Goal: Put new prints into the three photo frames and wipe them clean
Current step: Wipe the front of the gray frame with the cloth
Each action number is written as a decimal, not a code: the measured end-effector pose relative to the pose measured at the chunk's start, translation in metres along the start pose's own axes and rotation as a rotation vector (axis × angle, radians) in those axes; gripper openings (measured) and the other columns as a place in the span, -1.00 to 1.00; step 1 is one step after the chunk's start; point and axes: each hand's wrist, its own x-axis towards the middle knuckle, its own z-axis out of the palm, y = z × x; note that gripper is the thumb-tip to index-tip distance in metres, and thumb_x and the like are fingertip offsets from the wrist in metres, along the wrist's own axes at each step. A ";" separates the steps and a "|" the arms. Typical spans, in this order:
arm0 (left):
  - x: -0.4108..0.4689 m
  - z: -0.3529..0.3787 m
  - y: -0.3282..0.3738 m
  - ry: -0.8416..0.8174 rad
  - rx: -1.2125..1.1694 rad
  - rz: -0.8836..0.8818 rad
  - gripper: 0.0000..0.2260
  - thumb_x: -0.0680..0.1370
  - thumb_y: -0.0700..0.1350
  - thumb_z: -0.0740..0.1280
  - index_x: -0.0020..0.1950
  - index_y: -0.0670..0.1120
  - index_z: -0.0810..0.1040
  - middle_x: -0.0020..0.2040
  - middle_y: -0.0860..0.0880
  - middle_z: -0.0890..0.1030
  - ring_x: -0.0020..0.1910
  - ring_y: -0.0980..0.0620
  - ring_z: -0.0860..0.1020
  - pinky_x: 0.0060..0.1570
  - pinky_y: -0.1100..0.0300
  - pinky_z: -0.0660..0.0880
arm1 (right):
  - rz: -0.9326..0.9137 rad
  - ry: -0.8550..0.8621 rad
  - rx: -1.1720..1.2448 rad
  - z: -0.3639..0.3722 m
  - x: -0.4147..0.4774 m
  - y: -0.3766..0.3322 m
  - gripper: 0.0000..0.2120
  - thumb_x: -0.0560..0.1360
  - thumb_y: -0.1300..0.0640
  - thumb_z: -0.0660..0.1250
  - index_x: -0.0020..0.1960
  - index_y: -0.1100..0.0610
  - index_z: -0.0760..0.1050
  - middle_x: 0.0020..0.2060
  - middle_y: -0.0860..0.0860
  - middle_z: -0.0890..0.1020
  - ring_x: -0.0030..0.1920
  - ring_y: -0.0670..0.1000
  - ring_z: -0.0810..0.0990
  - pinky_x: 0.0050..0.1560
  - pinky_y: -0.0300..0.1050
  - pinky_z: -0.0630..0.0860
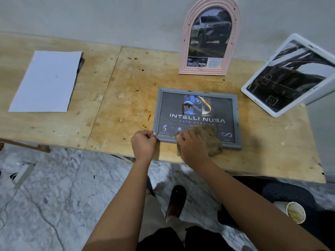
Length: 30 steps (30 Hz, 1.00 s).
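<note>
You've got a grey rectangular picture frame (237, 122) around a dark print with a blue-gold logo (170, 105), a mottled brown cloth (212, 140), a pink arched frame (203, 71), and a rust-stained tan plywood tabletop (117, 98).

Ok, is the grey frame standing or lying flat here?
Lying flat: the grey frame rests face up on the table; the left hand pinches its near corner, the right hand holds a cloth on it.
</note>
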 end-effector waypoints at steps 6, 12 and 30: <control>0.000 -0.001 0.000 0.002 -0.008 0.007 -0.83 0.48 -0.18 0.41 0.00 -0.25 0.65 -0.05 -0.17 0.66 -0.08 -0.06 0.59 -0.08 0.26 0.42 | 0.049 -0.001 0.022 0.004 -0.011 0.021 -0.68 0.28 0.18 0.07 -0.15 0.17 0.56 -0.23 0.09 0.58 -0.21 0.13 0.55 -0.33 -0.11 0.45; 0.002 0.001 -0.002 -0.002 -0.015 0.002 -0.83 0.48 -0.17 0.41 0.00 -0.24 0.65 -0.08 -0.16 0.67 -0.14 -0.01 0.57 -0.09 0.25 0.43 | 0.119 0.072 0.089 0.008 -0.028 0.045 -0.66 0.31 0.21 0.05 -0.14 0.23 0.58 -0.27 0.14 0.56 -0.24 0.17 0.53 -0.25 -0.02 0.54; -0.002 0.004 -0.007 0.022 -0.026 0.045 -0.83 0.49 -0.20 0.39 0.02 -0.26 0.64 -0.02 -0.18 0.64 -0.03 -0.07 0.57 -0.05 0.23 0.41 | 0.461 0.145 0.162 0.002 -0.083 0.130 -0.70 0.40 0.26 0.09 -0.11 0.26 0.60 -0.20 0.17 0.56 -0.20 0.20 0.50 -0.21 -0.02 0.43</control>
